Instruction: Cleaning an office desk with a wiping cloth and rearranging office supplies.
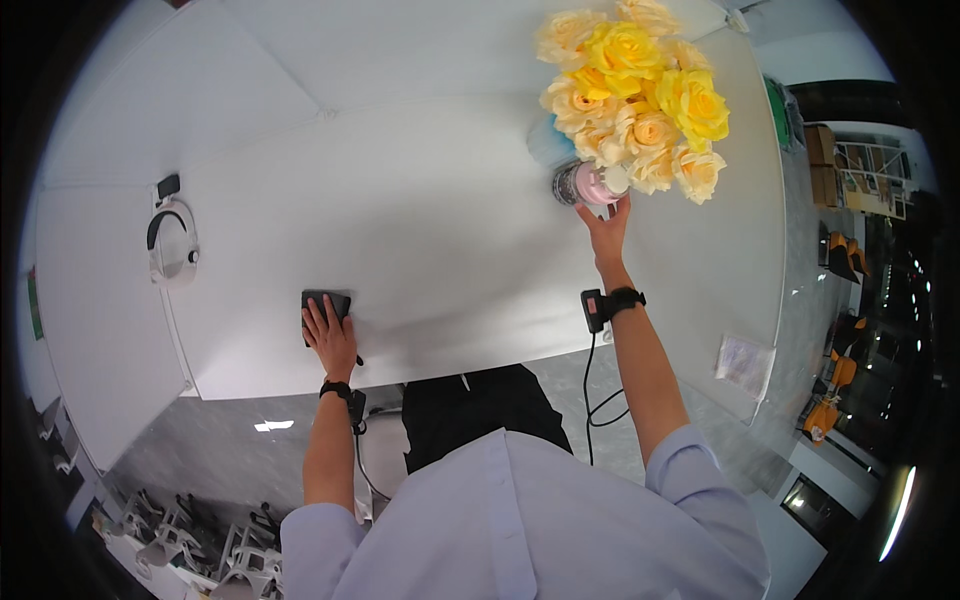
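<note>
My left hand [330,341] lies with fingers spread on top of a small dark, flat case or notebook [341,301] near the table's front edge. Farther out on the right, my right hand [609,231] has its thumb and fingers around the near side of a bottle with a pink lid [592,184]; how firmly it grips cannot be told. Just beyond stands a bunch of yellow and peach artificial roses [637,101], with a blue-tinted clear vase [551,142] partly hidden under the blooms. Each wrist wears a strapped black device with a cable.
A white headset [191,259] and a small black object [169,185] lie at the left of the white table [420,225]. A printed sheet [744,367] is at the right edge. Dangling cables hang by both arms. Chairs and cardboard boxes [822,166] stand beyond.
</note>
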`<action>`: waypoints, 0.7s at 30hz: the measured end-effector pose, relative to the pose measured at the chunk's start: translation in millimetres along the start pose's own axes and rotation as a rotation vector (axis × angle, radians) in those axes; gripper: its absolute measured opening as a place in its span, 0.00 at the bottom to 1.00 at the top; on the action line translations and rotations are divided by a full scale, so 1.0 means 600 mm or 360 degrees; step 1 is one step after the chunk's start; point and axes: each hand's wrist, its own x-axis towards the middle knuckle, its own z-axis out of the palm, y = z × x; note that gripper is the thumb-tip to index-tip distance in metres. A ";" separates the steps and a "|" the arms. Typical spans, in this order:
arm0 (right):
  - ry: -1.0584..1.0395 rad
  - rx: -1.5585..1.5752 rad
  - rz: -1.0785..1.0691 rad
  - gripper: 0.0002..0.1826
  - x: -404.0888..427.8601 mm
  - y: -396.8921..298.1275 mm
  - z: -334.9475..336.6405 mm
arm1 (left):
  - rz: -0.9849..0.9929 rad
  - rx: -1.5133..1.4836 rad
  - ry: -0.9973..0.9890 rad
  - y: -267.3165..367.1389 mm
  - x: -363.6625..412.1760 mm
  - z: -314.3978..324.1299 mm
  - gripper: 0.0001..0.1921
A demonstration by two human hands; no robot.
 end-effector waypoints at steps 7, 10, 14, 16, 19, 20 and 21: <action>0.0131 0.0195 0.0017 0.50 0.030 -0.033 0.038 | 0.0035 0.0089 -0.0022 0.074 0.065 -0.003 0.35; 0.0258 0.0140 -0.0158 0.48 0.016 -0.025 0.030 | 0.0453 0.0131 -0.0168 0.151 0.094 -0.009 0.36; 0.0222 0.0088 -0.0036 0.49 -0.081 0.001 -0.005 | 0.0922 0.0148 -0.0377 0.295 0.128 -0.015 0.34; 0.0133 -0.0085 0.0048 0.50 -0.143 -0.001 -0.035 | 0.1095 0.0129 -0.0369 0.356 0.151 -0.007 0.33; 0.0136 -0.0128 0.0077 0.52 -0.228 -0.014 -0.075 | 0.1326 0.0116 -0.0327 0.456 0.187 0.008 0.31; 0.0157 -0.0142 0.0095 0.52 -0.252 -0.018 -0.087 | 0.1396 0.0108 -0.0277 0.493 0.200 0.013 0.31; 0.0162 -0.0105 0.0099 0.53 -0.276 -0.020 -0.097 | 0.1465 0.0101 -0.0229 0.528 0.210 0.020 0.31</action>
